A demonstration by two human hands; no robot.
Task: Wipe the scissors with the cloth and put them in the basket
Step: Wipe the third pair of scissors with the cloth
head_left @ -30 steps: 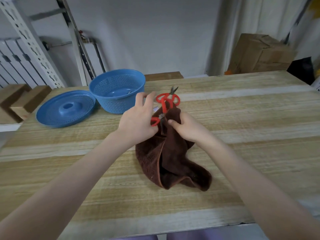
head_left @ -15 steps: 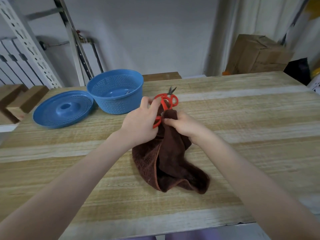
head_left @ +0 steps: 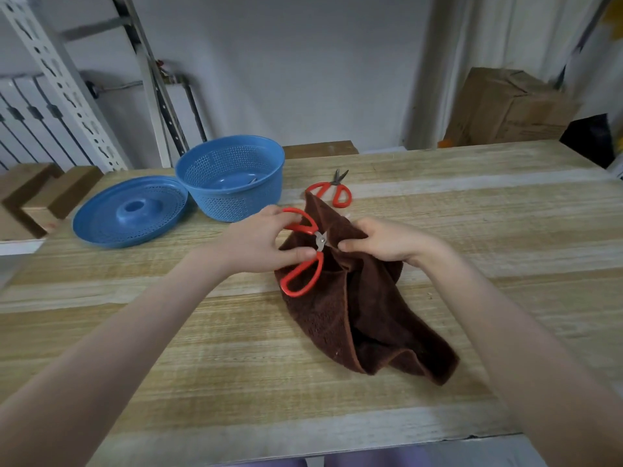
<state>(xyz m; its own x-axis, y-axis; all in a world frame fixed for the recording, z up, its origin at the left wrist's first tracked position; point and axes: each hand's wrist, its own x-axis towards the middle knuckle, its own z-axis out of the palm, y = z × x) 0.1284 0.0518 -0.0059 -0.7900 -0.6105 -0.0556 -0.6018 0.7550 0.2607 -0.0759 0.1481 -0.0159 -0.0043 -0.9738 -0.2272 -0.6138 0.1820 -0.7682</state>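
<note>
Scissors [head_left: 320, 240] now farther out of the cloth [head_left: 371, 315]

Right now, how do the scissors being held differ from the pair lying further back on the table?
The held scissors are gripped by the left hand; the far scissors lie loose on the table. The held scissors' blades are hidden in the brown cloth that the right hand pinches; the far scissors' blades show, slightly parted. Both have red loop handles.
</note>
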